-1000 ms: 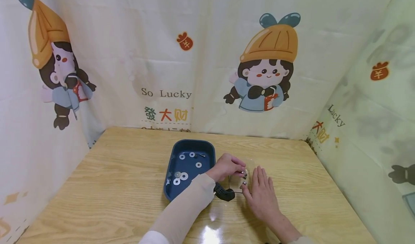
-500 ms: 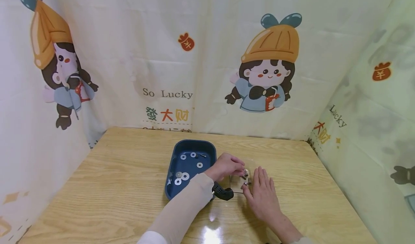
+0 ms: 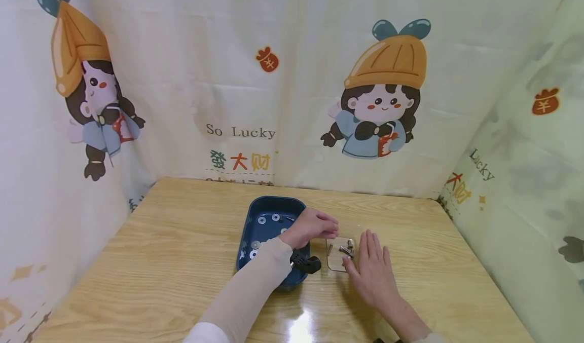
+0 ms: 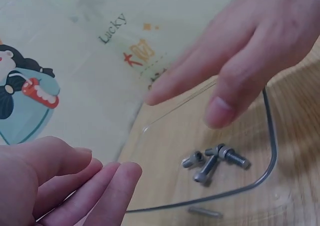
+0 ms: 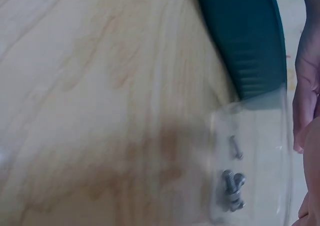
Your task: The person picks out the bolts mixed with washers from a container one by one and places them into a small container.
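A small clear plastic box (image 3: 335, 264) stands on the table between my hands. Several metal socket-head screws (image 4: 207, 163) lie clustered in it, and one slim screw (image 5: 236, 147) lies apart from them. My left hand (image 3: 312, 227) hovers at the box's far left corner, beside the tray, its fingers loosely bent with nothing visible between them. Along the box's right side, my right hand (image 3: 375, 272) has its fingers straight, thumb by the near right corner. Whether it touches the box cannot be made out.
Left of the box stands a dark blue tray (image 3: 242, 254) with several flat washers (image 3: 262, 220) and a dark screw (image 3: 290, 219) in it; my left forearm covers part. A black wrist device (image 3: 306, 263) hangs under my left wrist. A printed curtain (image 3: 296, 105) surrounds the wooden table (image 3: 159, 262).
My left hand has drawn back left from above the box, and its fingers have loosened. More screws in the box are now in sight. The right hand has stayed beside the box.
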Motion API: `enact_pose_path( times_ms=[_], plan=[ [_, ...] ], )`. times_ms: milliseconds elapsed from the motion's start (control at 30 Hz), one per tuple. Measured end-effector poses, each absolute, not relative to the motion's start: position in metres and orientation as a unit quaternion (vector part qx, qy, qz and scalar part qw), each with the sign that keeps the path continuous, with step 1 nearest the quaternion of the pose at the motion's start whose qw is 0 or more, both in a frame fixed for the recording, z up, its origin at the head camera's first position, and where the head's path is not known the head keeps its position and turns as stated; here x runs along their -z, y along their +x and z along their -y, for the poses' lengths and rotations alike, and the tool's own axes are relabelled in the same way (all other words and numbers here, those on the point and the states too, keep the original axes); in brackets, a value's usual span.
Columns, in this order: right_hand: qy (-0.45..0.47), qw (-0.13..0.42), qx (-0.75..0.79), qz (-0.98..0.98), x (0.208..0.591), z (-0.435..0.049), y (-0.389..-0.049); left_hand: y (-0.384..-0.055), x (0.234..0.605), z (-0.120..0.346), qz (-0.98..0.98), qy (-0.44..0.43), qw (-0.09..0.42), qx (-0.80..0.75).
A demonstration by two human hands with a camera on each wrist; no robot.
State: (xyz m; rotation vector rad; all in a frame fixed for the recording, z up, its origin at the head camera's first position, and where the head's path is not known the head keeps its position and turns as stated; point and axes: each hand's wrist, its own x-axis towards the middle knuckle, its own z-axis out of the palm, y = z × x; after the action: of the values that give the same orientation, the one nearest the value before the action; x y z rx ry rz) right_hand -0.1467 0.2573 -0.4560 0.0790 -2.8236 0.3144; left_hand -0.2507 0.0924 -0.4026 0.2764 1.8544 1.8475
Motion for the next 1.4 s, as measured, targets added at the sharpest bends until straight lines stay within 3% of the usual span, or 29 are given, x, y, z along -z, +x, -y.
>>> enact_pose_path(
  times_ms=[500, 1400],
  plan=[
    [0.079, 0.145, -0.105, 0.981, 0.435, -0.216, -0.156, -0.269, 0.404, -0.058, -0.673, 0.081, 0.221, -0.701],
    [0.118, 0.113, -0.082, 0.983, 0.449, -0.156, -0.158, -0.283, 0.424, -0.013, -0.734, -0.034, 0.138, -0.664]
  ],
)
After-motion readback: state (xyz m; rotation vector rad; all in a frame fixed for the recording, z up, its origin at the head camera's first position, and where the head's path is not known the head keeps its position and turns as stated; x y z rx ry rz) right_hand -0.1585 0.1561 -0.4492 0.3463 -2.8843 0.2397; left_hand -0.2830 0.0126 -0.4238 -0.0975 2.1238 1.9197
